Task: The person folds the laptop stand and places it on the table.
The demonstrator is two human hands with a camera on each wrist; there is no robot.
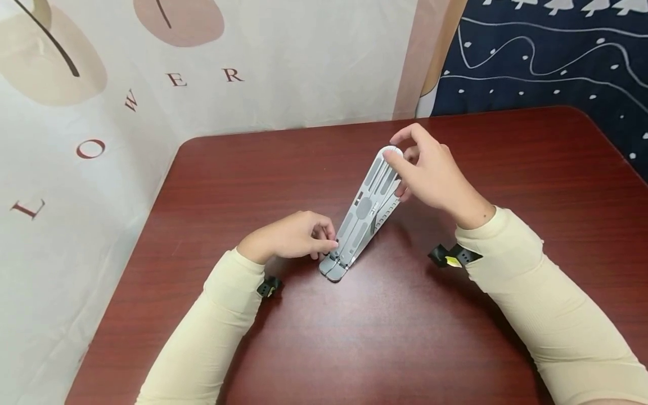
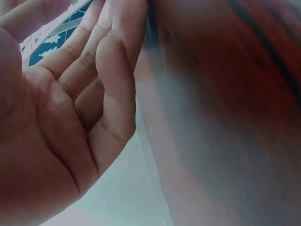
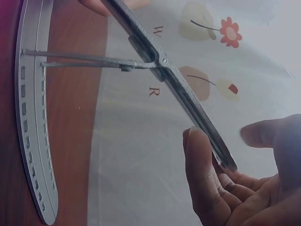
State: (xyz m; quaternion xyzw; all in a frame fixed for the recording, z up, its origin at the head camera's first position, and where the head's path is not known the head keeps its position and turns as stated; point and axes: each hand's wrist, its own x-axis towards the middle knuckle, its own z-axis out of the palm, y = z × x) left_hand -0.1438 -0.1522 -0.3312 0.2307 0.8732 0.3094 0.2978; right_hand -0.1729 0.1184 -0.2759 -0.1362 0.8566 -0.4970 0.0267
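Observation:
A silver folding laptop stand (image 1: pixel 363 208) with grey pads stands slantwise on the table, its upper panel raised above the slotted base. My right hand (image 1: pixel 430 169) grips the panel's high far end, thumb over the face and fingers behind. In the right wrist view, a strut (image 3: pixel 94 60) joins the panel to the slotted base rail (image 3: pixel 35 141), and my fingers curl at the panel's tip. Down by the hinge end, my left hand (image 1: pixel 298 236) holds the stand's left edge with thumb and bent fingers. In the left wrist view, the palm and fingers hide that contact.
The reddish-brown wooden table (image 1: pixel 374 343) has rounded far corners. A pale curtain (image 1: pixel 304 67) with letters and printed shapes hangs along the left and back; a dark blue patterned cloth (image 1: pixel 547 67) hangs at the back right. Each wrist wears a small black camera (image 1: pixel 455 256).

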